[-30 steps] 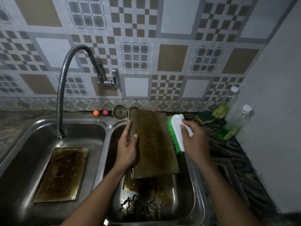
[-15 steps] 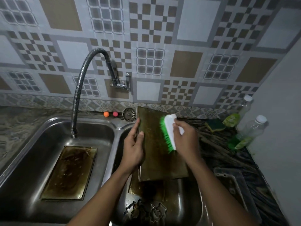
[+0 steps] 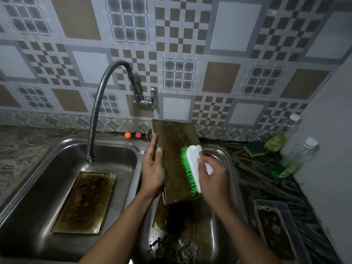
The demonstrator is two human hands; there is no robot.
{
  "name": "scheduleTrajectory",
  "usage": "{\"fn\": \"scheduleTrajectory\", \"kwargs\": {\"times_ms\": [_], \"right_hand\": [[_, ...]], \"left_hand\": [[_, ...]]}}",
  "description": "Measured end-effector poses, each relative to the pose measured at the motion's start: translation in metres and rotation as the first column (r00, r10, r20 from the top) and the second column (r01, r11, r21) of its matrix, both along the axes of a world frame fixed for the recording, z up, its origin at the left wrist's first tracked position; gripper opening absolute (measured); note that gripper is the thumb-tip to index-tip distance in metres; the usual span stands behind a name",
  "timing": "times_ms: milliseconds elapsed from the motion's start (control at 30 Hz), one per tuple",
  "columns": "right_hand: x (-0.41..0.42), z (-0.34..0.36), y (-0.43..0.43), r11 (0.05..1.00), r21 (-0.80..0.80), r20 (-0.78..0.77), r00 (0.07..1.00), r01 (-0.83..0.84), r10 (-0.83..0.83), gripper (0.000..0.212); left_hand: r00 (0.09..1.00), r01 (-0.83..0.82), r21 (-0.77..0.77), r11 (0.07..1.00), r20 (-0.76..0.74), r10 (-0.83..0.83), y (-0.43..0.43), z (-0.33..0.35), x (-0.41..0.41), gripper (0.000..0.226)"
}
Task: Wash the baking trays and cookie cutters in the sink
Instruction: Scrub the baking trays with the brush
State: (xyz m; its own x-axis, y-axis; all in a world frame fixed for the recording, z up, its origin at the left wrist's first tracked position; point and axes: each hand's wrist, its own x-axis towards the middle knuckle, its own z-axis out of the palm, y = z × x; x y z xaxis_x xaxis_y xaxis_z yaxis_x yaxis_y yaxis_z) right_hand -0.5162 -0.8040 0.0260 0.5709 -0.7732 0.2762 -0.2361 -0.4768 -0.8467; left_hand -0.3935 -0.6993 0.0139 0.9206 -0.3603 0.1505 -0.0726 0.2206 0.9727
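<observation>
Four baking trays by my count, all brown and greasy. Left to right: flat tray in the sink's left basin, well left of my fingers. Tilted tray over the right basin, left hand gripping its left edge, thumb on the face. One brush, green bristles against that tray, right hand curled over its white back. Bottom tray lies below my fingers, with a heap of cookie cutters I can't count. Counter tray sits right of my fingers.
</observation>
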Motion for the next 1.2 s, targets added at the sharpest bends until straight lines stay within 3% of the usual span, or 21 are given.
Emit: {"fn": "scheduleTrajectory", "kwargs": {"times_ms": [100,233,433,667,933,1033,1200], "right_hand": [[0.002,0.002,-0.021,0.993,0.065,-0.011,0.995,0.098,-0.097,0.025],[0.023,0.015,0.001,0.997,0.049,0.031,0.998,0.058,-0.060,0.026],[-0.007,0.000,0.040,0.991,0.000,0.095,0.986,-0.134,0.134,0.023],[-0.020,-0.021,-0.013,0.993,0.097,0.023,0.997,0.072,-0.075,0.020],[-0.027,-0.015,0.036,0.982,-0.073,0.131,0.975,-0.173,0.181,0.024],[-0.048,-0.033,0.014,0.995,-0.004,0.066,0.992,-0.103,0.103,0.024],[-0.054,-0.025,-0.019,0.988,0.154,0.054,0.999,-0.008,-0.001,0.027]], "left_hand": [[0.997,0.072,0.032,0.997,0.024,-0.072,0.000,-0.004,-0.008,0.047],[0.992,0.112,0.057,0.992,0.059,-0.115,-0.010,-0.007,-0.016,0.046],[0.994,-0.111,-0.018,0.994,0.015,0.112,-0.007,0.003,0.000,0.045],[0.995,-0.063,-0.034,0.997,-0.074,0.060,-0.007,-0.009,-0.001,0.045],[0.993,-0.088,-0.033,0.996,-0.083,0.085,-0.012,-0.002,0.000,0.043],[0.989,-0.103,-0.034,0.994,-0.111,0.099,-0.002,0.000,0.001,0.045],[1.000,-0.022,0.087,0.996,0.003,0.022,0.006,-0.001,-0.006,0.041]]}}
